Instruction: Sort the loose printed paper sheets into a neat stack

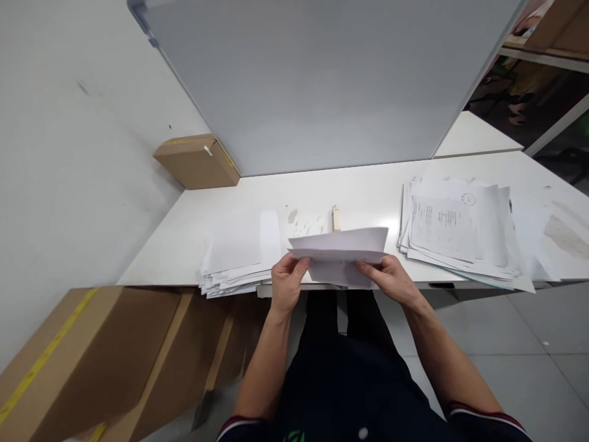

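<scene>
A white sheet of paper (340, 240), bent along its width and with faint print on it, is held up at the table's front edge. My left hand (288, 279) pinches its left side between thumb and fingers. On the opposite side, my right hand (391, 279) grips the sheet the same way, thumb on the near face. Behind the paper lies a small cream-coloured object (336, 218), partly covered by it. A pile of white papers (239, 252) is left of my left hand. To the right of my right hand lies a larger pile of printed sheets (451, 227), the top one bearing a round stamp.
A white table (313, 190) runs across, with a grey panel (331, 86) standing at its back. One cardboard box (197, 162) sits at the back left corner. Larger cartons (87, 362) stand on the floor at left. Shelving and a person's feet (516, 115) appear far right.
</scene>
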{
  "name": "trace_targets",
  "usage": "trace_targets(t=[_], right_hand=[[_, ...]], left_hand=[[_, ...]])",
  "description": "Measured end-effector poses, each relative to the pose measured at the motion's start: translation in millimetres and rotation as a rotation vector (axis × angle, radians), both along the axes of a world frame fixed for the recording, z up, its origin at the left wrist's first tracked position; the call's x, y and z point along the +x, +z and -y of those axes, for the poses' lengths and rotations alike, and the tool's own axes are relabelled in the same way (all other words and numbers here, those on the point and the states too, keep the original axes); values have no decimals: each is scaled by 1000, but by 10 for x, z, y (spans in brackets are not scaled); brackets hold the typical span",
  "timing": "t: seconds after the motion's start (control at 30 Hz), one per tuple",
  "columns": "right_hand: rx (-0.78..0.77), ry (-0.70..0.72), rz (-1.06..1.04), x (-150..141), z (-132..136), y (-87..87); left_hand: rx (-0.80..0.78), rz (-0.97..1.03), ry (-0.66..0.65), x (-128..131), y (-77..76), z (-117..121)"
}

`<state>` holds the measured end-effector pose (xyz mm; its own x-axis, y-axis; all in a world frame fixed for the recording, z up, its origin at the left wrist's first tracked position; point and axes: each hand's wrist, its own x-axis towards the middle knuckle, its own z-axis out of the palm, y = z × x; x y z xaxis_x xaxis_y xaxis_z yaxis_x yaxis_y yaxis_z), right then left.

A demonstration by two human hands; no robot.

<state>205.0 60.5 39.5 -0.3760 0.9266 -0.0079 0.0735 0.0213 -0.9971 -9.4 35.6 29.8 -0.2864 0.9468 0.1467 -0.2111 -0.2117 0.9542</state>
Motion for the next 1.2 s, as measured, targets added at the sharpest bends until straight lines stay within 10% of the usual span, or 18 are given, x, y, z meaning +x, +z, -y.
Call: trace_targets(t=[0.77,0.97,1.1,1.2], right_hand=[[17,-56,15,-180,-196,-396],[390,-125,397,87,-129,120],[626,-100,879,268,-26,578],[676,14,1171,223,-30,608]], left_hand=[[-13,-169,87,209,-2,-116],[-10,-58,121,103,-78,-137],[-4,-338,143,10,-133,-35],[-41,-551,33,-19,-282,-3]])
